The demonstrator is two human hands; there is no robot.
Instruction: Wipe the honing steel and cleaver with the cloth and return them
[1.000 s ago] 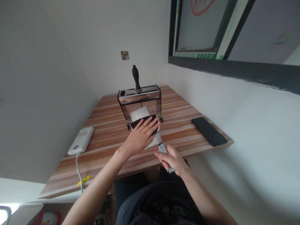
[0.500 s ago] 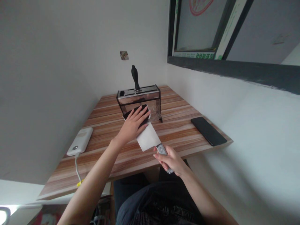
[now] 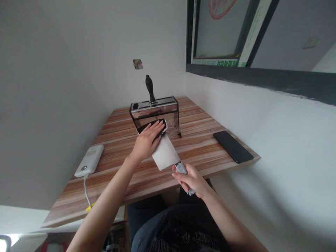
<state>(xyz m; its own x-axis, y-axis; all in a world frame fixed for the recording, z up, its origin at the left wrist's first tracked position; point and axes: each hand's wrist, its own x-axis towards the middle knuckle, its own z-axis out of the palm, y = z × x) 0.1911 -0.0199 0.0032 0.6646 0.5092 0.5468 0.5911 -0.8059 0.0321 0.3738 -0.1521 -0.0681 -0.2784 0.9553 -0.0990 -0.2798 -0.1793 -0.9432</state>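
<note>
My right hand (image 3: pixel 190 179) is wrapped round the patterned silver handle (image 3: pixel 181 167) of a cleaver. Its broad pale blade (image 3: pixel 165 154) points away from me and to the left, over the table. My left hand (image 3: pixel 148 140) lies flat with fingers stretched on a black piece with a white edge (image 3: pixel 157 123), whose kind I cannot make out. This piece covers the blade's far end. Right behind it stands a metal-framed box with see-through sides (image 3: pixel 154 111), and a black handle (image 3: pixel 149 87) sticks up from its top.
The wood-grain table (image 3: pixel 199 140) meets walls at the back and right. A black phone (image 3: pixel 232 146) lies near the right edge. On the left is a white power bank (image 3: pixel 89 160) with a cable (image 3: pixel 86 189) hanging toward the front. A dark-framed window (image 3: pixel 223 64) is at upper right.
My left hand's fingers have come closer together, and the hand has shifted slightly left on the black piece. The right hand and cleaver are almost where they were.
</note>
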